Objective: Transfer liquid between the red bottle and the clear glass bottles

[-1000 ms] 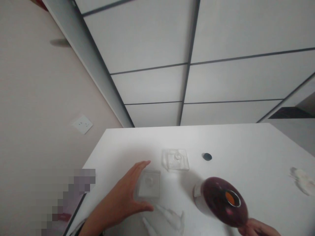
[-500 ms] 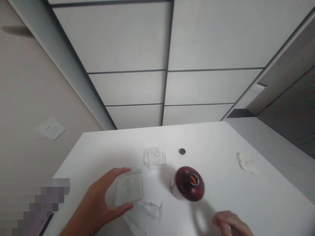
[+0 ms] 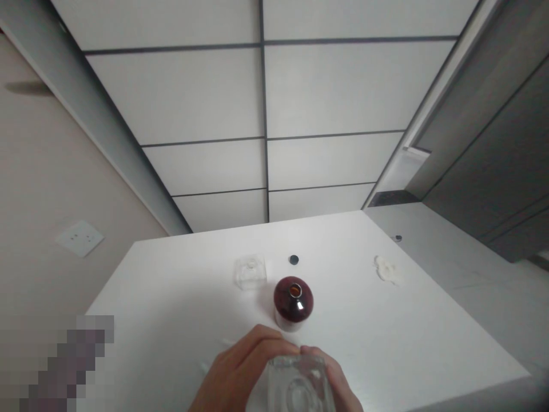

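Two hands meet at the near edge of the head view, both closed around a clear glass bottle point(image 3: 300, 386) held up over the worktop point(image 3: 171, 297): the left hand point(image 3: 240, 375) wraps its left side, the right hand point(image 3: 338, 383) its right. Just beyond stands a dark red bottle point(image 3: 294, 301), upright and uncapped. Farther off sit a second clear bottle point(image 3: 250, 271), a black cap point(image 3: 294, 260) and a white wad point(image 3: 386, 269). Judging by the two-handed grip, the step is handling the glass bottle; any next move calls for a steady hold.
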The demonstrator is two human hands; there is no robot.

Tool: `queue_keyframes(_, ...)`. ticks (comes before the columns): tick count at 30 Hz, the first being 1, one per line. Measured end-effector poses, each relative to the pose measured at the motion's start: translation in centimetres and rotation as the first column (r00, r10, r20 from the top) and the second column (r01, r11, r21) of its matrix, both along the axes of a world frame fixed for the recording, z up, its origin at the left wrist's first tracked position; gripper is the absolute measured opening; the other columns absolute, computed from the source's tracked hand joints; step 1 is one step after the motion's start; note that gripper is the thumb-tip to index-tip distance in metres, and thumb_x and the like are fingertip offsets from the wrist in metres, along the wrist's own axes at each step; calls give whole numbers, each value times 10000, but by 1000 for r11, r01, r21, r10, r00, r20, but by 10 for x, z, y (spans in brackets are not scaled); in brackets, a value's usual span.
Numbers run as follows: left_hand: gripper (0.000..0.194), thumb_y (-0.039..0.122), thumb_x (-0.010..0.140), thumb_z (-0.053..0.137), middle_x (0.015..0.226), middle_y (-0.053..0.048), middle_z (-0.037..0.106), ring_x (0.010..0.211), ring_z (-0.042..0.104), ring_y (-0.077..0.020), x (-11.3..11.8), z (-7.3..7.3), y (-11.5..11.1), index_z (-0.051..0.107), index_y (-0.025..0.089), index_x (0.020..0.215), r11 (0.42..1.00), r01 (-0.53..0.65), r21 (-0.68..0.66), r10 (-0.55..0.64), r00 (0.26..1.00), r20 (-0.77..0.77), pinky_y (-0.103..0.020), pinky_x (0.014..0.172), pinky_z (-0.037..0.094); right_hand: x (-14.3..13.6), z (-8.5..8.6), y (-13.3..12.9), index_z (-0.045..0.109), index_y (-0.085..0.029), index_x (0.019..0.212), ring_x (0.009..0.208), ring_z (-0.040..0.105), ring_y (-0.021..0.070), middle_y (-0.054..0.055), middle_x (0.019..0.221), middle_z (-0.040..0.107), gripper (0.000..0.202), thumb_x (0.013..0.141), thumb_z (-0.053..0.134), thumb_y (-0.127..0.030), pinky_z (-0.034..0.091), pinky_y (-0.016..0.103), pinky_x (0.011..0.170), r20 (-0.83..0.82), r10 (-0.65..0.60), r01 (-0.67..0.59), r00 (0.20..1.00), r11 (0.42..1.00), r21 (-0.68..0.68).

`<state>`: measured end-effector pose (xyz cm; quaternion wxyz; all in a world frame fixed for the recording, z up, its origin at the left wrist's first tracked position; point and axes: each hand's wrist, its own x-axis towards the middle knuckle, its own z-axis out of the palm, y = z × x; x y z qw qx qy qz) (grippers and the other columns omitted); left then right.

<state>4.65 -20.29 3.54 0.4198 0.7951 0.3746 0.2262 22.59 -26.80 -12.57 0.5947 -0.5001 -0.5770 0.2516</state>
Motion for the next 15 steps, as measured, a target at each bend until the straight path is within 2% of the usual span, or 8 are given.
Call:
queue_keyframes(2, 518, 498, 919, 744, 1352, -70, 765, 1161, 768, -311, 2, -12, -1, 684, 403, 1424, 998, 16, -53, -17, 1000, -6, -411, 1026, 643, 6, 1, 0, 609, -489, 1443, 893, 835, 354, 11, 1120, 828, 671, 840, 904, -485, 713, 433, 677, -17, 5, -5, 1000, 1000, 21)
queue_keyframes(4, 652, 480, 906, 789, 1518, -74, 678, 1357, 675, -368, 0, -20, 1, 591, 430, 1524, 997, -38, -62, 35, 998, -52, -500, 1168, 567, 13, 3, 1, 601, -457, 1447, 835, 831, 343, 27, 1079, 832, 710, 818, 927, -479, 704, 427, 679, -32, 13, -12, 999, 999, 43)
queue_keyframes(6, 903, 530, 849, 865, 1688, -110, 514, 1545, 489, -436, -3, -21, 8, 445, 399, 1638, 993, -115, -30, 113, 992, -54, -608, 1284, 426, 22, 6, 4, 570, -436, 1470, 853, 830, 354, 52, 1099, 830, 798, 777, 962, -478, 702, 445, 717, -53, -3, 7, 999, 996, 87)
queue_keyframes(8, 1142, 613, 771, 927, 1795, -128, 335, 1643, 314, -455, -2, -16, 23, 312, 370, 1702, 986, -167, 11, 167, 986, -21, -651, 1337, 302, 34, 11, 6, 516, -436, 1496, 942, 827, 386, 79, 1181, 812, 884, 747, 980, -501, 704, 484, 762, -88, -46, 58, 995, 987, 149)
queue_keyframes(9, 1141, 652, 783, 908, 1814, -119, 296, 1666, 265, -438, 0, -13, 32, 299, 371, 1706, 988, -150, 25, 151, 988, -14, -652, 1353, 249, 42, 14, 7, 493, -435, 1504, 986, 822, 401, 91, 1223, 799, 902, 747, 976, -515, 705, 502, 775, -104, -67, 85, 992, 980, 178)
queue_keyframes(11, 1027, 673, 838, 857, 1801, -125, 334, 1666, 283, -408, 6, -8, 53, 371, 347, 1682, 998, -60, 5, 60, 998, -17, -641, 1361, 219, 60, 23, 10, 484, -423, 1497, 1059, 808, 418, 107, 1283, 775, 857, 784, 949, -521, 708, 524, 796, -114, -89, 111, 989, 973, 202)
queue_keyframes(15, 742, 560, 899, 850, 1682, -110, 541, 1577, 468, -368, 20, -13, 79, 580, 329, 1550, 998, 47, -30, -48, 998, -28, -592, 1337, 317, 91, 47, 20, 564, -361, 1442, 1178, 775, 409, 128, 1355, 748, 666, 875, 891, -481, 715, 513, 851, -64, -110, 119, 992, 981, 154)
